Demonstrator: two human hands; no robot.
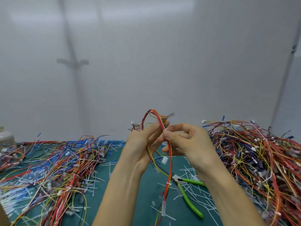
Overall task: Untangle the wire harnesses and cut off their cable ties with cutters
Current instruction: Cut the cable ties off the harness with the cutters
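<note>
Raised above the green mat, both my hands hold one wire harness (170, 162) of red, yellow and orange wires. My left hand (143, 144) grips its looped upper part, fingers curled round the wires. My right hand (187, 141) pinches the bundle at a white cable tie (165, 129). A second white cable tie (168, 183) wraps the hanging lower part, which ends in clear sleeved terminals. The green-handled cutters (189, 195) lie on the mat below my right forearm, held by neither hand.
A large heap of tangled harnesses (260, 160) fills the right side. Another spread of wires (57, 160) covers the left. Several cut white tie pieces (200, 201) litter the green mat (138, 201). A pale container (5, 137) stands at the far left. A white wall rises behind.
</note>
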